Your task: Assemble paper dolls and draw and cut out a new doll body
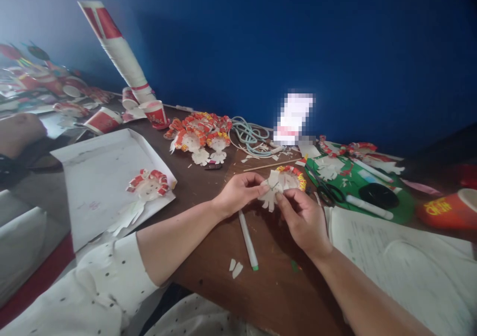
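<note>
My left hand (238, 193) pinches the left edge of a white cut-paper piece with fringed ends, part of a paper-cup doll (274, 187). My right hand (303, 221) grips the doll's lower right side between thumb and fingers. A curled red and yellow rim (298, 172) frames the doll's round white face behind my fingers. Below my hands lie a white marker with a green end (248, 241) and small white paper scraps (236, 268). A similar doll with a red and white rim (149, 183) rests on a white sheet (93, 177) at the left.
Several finished-looking dolls (199, 132) are heaped at the back, beside a coiled pale cable (251, 136). Black scissors (330, 192) and a green sheet (400, 204) lie right. A leaning stack of paper cups (121, 52), a red cup (449, 209) and an open notebook (402, 256) surround the workspace.
</note>
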A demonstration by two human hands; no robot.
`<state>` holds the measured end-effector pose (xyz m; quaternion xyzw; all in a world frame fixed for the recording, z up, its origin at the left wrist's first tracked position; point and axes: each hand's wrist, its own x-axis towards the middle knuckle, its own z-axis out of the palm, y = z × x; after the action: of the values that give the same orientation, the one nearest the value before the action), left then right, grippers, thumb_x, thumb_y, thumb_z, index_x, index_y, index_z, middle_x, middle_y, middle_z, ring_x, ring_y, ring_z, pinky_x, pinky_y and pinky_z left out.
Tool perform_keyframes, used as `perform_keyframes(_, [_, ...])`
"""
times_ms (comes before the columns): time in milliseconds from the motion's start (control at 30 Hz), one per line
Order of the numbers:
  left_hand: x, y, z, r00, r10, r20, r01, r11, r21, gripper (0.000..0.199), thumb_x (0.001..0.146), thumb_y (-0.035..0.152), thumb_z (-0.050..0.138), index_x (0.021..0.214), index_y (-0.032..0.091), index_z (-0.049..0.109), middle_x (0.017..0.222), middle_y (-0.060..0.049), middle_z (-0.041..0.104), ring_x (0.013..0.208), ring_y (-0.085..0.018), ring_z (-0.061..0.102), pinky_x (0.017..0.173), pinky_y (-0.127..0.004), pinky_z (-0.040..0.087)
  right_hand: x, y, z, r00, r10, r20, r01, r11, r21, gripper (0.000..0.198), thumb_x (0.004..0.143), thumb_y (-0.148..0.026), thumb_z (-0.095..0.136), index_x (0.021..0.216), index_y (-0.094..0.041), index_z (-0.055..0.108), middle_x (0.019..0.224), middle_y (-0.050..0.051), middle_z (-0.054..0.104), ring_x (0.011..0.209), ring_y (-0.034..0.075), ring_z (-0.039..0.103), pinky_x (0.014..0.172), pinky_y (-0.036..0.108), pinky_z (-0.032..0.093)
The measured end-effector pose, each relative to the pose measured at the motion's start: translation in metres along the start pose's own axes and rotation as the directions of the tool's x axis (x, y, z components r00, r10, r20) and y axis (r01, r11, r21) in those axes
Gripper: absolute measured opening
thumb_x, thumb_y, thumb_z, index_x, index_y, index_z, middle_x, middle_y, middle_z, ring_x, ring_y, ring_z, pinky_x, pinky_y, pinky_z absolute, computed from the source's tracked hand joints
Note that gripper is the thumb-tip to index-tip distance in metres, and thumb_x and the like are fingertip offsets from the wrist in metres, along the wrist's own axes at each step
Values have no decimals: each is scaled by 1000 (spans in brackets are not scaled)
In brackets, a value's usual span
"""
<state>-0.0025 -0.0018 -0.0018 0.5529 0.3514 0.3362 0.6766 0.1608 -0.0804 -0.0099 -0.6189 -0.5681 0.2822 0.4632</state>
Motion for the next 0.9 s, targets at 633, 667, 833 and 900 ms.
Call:
perform_keyframes(633, [6, -7, -3, 982, 36, -188, -74, 976, -203, 31, 72, 40, 75, 76, 14, 59, 61, 4, 52, 51, -5, 42, 51, -20, 29, 2, -2, -11, 979, -170, -113, 137, 957, -255, 24, 90, -40, 55, 78, -21, 63, 63, 0, 63, 59, 15, 59, 59, 26, 45])
perform_keyframes(667, [7, -7, -3, 980, 29, -196, -70, 977, -203, 31, 72, 41, 75, 76, 14, 59, 60, 4, 52, 51, -5, 42, 50, -20, 29, 3, 0, -13, 979, -149, -137, 112, 961, -251, 25, 90, -41, 55, 79, -21, 64, 62, 0, 63, 58, 15, 58, 59, 27, 45])
perform_keyframes(833, [8, -7, -4, 973, 16, -232, -62, 980, -189, 32, 70, 41, 75, 76, 14, 59, 60, 4, 52, 51, -5, 42, 50, -20, 30, 7, 6, -17, 975, -160, -157, 110, 952, -286, 23, 89, -40, 57, 80, -21, 64, 64, 0, 64, 58, 16, 59, 61, 28, 46])
perform_keyframes(900, [9, -5, -5, 962, 23, -273, -75, 981, -182, 32, 69, 41, 75, 76, 14, 60, 59, 4, 51, 50, -5, 41, 50, -20, 30, 6, 5, -16, 960, -248, -128, 195, 924, -329, 18, 89, -36, 57, 81, -21, 65, 71, 2, 67, 65, 17, 62, 67, 29, 48])
